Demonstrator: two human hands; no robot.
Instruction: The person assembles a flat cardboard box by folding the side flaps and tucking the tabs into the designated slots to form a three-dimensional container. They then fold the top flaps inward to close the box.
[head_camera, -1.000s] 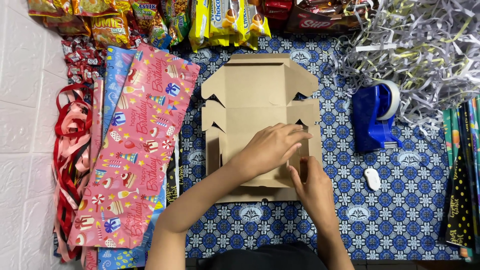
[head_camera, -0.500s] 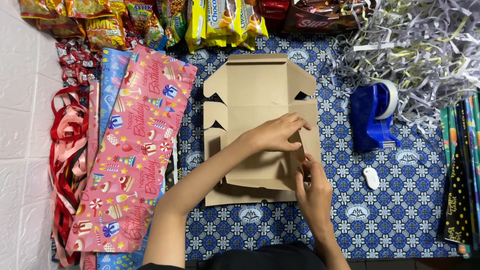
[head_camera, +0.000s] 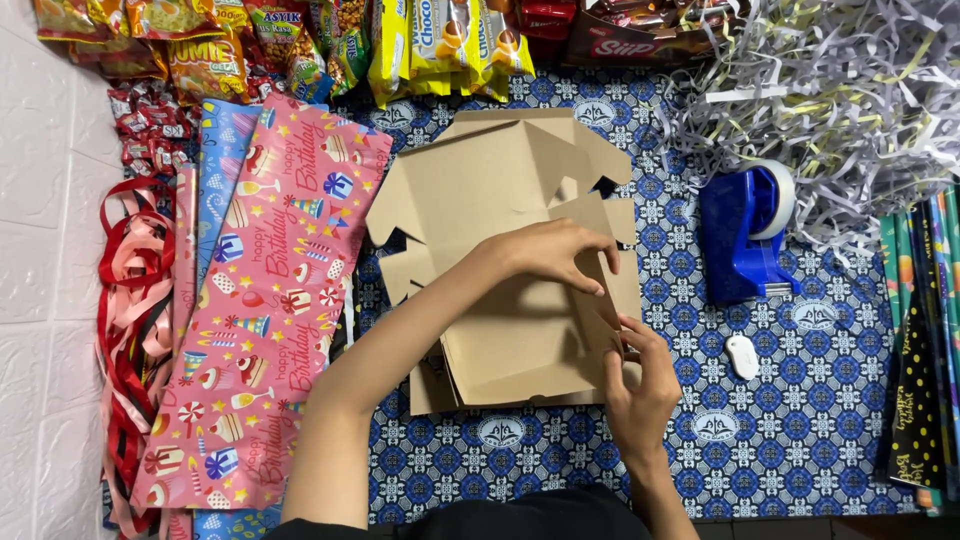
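Brown cardboard box (head_camera: 500, 270), flat and half-folded, lay mid-table on blue patterned cloth (head_camera: 800, 450). It looked light, stiff, creasable. Left hand (head_camera: 555, 255) pressed a flap; right hand (head_camera: 640, 385), at five o'clock, pinched the edge.

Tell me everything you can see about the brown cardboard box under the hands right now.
The flat-cut brown cardboard box looks like plain, unprinted corrugated board, only partly folded. It lies in the middle of the blue patterned tablecloth, its notched flaps spread toward the snack packets. A large panel is folded over the near half, its edges slightly raised. The left hand presses down on the right side of that panel, while the right hand pinches a small flap at the box's right edge. Nothing lies inside it.
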